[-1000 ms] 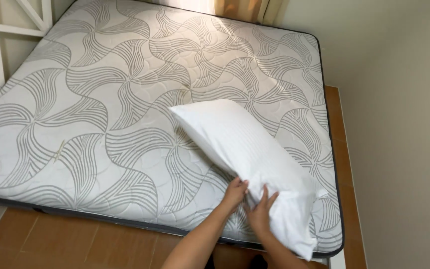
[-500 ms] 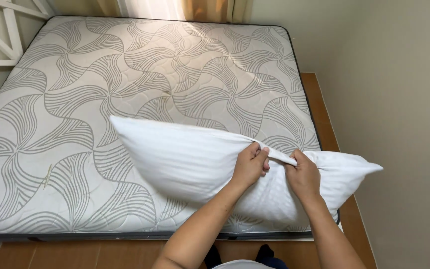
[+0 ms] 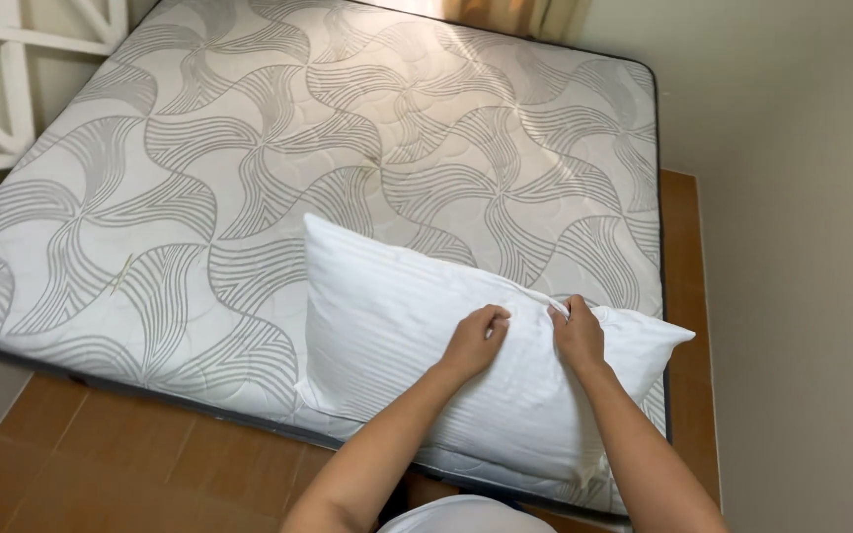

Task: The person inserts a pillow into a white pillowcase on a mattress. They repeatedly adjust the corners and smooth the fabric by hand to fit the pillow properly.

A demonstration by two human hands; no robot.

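A white striped pillow lies on the near right corner of a bare quilted mattress with a grey swirl pattern. My left hand rests on top of the pillow with its fingers curled into the fabric. My right hand pinches the pillowcase at the pillow's far edge, a little to the right of my left hand. The pillow's right corner points toward the mattress's right edge.
A beige wall runs close along the right side of the mattress. A strip of wooden floor lies in front of the mattress and along its right side. A white lattice frame stands at the far left.
The pillow has dropped from held up in the air to lying on the mattress's near right corner. Both hands stay gripping its top, now closer together.
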